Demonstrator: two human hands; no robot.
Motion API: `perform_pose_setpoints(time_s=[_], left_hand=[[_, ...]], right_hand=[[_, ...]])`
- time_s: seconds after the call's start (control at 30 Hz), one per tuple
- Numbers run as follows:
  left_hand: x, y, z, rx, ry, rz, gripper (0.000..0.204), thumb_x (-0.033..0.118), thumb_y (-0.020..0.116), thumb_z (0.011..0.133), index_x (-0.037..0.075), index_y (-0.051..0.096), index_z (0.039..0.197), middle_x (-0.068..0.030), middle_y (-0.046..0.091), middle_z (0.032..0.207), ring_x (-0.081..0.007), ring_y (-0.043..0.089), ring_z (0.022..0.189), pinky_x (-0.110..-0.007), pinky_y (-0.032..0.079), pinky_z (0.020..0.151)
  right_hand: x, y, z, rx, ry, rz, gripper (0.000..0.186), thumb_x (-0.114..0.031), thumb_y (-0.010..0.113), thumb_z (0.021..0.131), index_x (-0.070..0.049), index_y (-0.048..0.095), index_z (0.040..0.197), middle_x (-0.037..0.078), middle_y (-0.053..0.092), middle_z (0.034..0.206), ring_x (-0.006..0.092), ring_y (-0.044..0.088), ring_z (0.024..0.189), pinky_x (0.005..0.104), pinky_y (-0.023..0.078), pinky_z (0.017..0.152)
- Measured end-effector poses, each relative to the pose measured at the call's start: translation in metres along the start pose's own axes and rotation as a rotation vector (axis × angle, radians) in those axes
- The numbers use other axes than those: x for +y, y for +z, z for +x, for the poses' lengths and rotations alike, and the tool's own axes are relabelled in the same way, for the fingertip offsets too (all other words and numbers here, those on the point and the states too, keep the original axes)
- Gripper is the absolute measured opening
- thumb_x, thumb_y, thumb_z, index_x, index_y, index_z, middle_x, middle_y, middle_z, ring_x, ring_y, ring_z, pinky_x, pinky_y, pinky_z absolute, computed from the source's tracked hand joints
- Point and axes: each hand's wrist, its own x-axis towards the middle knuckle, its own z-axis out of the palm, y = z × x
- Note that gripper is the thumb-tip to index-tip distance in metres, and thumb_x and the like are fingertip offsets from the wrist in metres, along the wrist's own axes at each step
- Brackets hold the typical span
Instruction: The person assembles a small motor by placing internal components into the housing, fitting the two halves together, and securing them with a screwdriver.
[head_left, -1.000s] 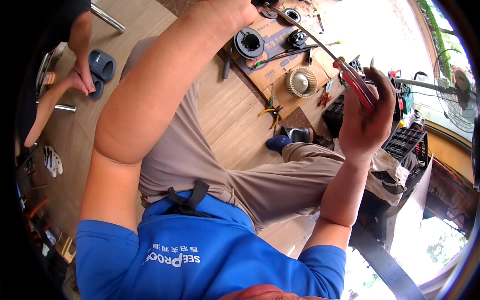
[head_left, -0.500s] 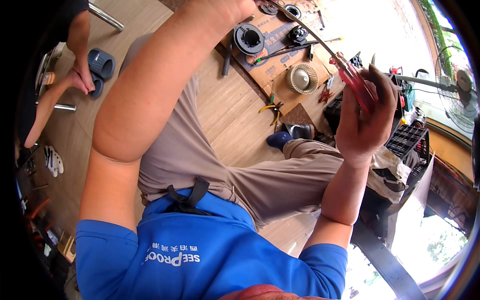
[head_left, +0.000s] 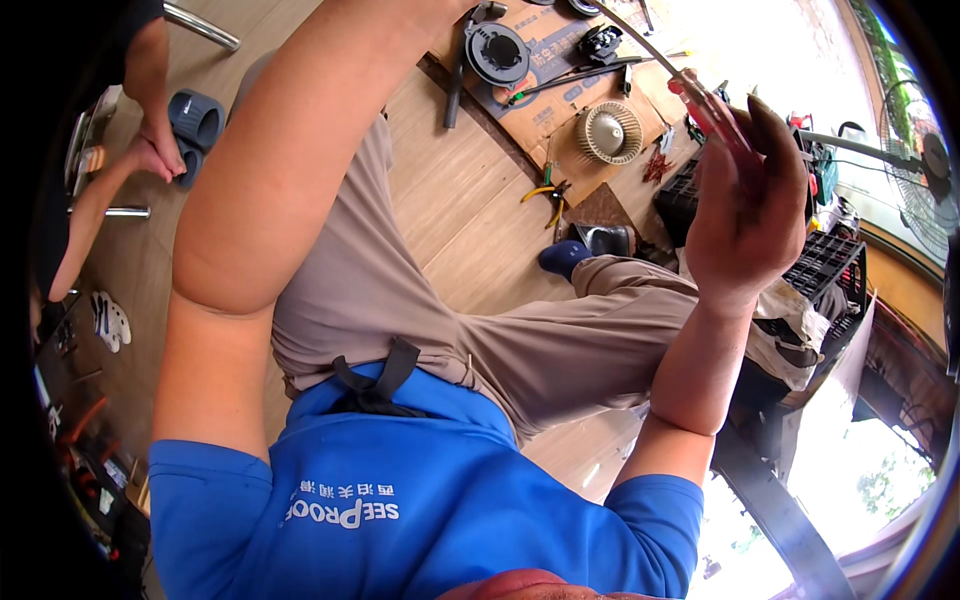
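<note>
My right hand [head_left: 748, 225] is closed round the clear red handle of a screwdriver [head_left: 718, 122], raised at the upper right. The long thin metal shaft slants up and left to the top edge, where its tip is cut off. My left forearm [head_left: 330, 110] reaches to the top edge, and the hand itself lies outside the picture. Beyond the screwdriver, a cardboard sheet [head_left: 545, 128] on the floor carries a pale blower wheel [head_left: 610, 132], a round black housing [head_left: 497, 54] and a small black part [head_left: 600, 44].
Yellow-handled pliers [head_left: 547, 198] lie by the cardboard's near edge. Black crates [head_left: 828, 268] and a fan [head_left: 925, 175] stand at the right. At the left, another person's hands [head_left: 158, 150] are near grey slippers [head_left: 195, 120]. My foot in a blue sock [head_left: 565, 258] rests beside a black shoe [head_left: 605, 240].
My right hand has shifted slightly right and down with the screwdriver. My left hand, partly visible at the top edge before, has gone out of the picture.
</note>
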Motion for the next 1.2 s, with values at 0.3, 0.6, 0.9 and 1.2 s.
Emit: perform_pose_setpoints(time_s=[0.3,0.6,0.9,1.2], left_hand=[[-0.002,-0.01,0.004,-0.186,-0.034,0.022,0.021,0.023,0.058,0.097,0.004,0.064,0.094,-0.0079,0.069,0.08,-0.0194,0.067,0.067,-0.035,0.055,0.053],[0.0,0.009,-0.011,-0.034,-0.027,0.052,0.023,0.023,0.054,0.099,0.002,0.063,0.097,-0.0097,0.068,0.08,-0.0218,0.067,0.063,-0.036,0.056,0.051],[-0.001,0.0,-0.003,-0.053,-0.027,0.033,0.019,0.022,0.058,0.096,0.004,0.063,0.095,-0.0099,0.069,0.081,-0.022,0.067,0.064,-0.037,0.056,0.052],[-0.001,-0.004,0.0,-0.053,-0.075,0.019,0.018,0.025,0.06,0.095,0.008,0.065,0.094,-0.0069,0.069,0.082,-0.0211,0.066,0.067,-0.039,0.055,0.055]], right_hand=[[0.007,0.002,0.005,0.032,-0.127,-0.038,0.035,-0.003,0.068,0.092,0.007,0.059,0.125,0.017,0.072,0.103,0.0173,0.071,0.083,0.0276,0.058,0.076],[0.002,-0.003,-0.005,-0.069,0.209,0.049,0.036,0.004,0.061,0.095,0.006,0.054,0.13,0.012,0.068,0.106,0.0103,0.063,0.075,0.0209,0.052,0.065],[0.002,-0.002,-0.002,-0.03,0.006,-0.054,0.027,0.003,0.061,0.095,0.005,0.061,0.123,0.008,0.069,0.09,0.0086,0.061,0.071,0.0192,0.05,0.063],[0.003,0.003,0.001,0.041,-0.041,0.012,0.031,0.0,0.071,0.088,0.003,0.063,0.118,0.017,0.067,0.11,0.0237,0.068,0.096,0.0298,0.056,0.076]])
